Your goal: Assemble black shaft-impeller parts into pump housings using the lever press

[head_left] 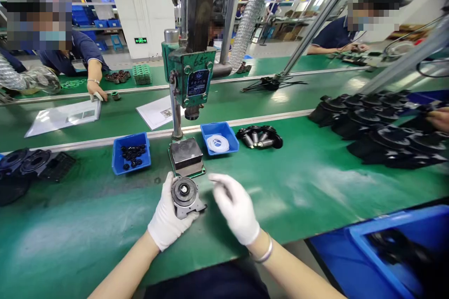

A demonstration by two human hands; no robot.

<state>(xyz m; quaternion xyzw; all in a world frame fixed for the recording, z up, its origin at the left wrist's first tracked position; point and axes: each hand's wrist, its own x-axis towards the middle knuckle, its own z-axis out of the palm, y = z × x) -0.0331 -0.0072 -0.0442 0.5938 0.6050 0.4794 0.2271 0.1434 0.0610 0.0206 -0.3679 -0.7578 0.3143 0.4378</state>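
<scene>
My left hand (167, 222), in a white glove, grips a round dark motor part (184, 194) with a grey bracket and a small shaft hub at its centre. My right hand (238, 208), also gloved, hovers just right of it, apart from the part, fingers loosely curled and the index stretched out, nothing seen in it. Just beyond my hands stands the steel block (185, 153) on the base of a green press (192, 77). A blue bin (131, 153) of small black parts sits left of the press, and a blue bin (220, 138) with white rings sits right.
Black discs with metal cylinders (260, 137) lie right of the bins. Stacked black housings (379, 126) fill the far right, more housings (35, 163) the left. A large blue crate (386, 243) stands low right. Co-workers sit across the green bench; one hand (96, 89) touches a sheet.
</scene>
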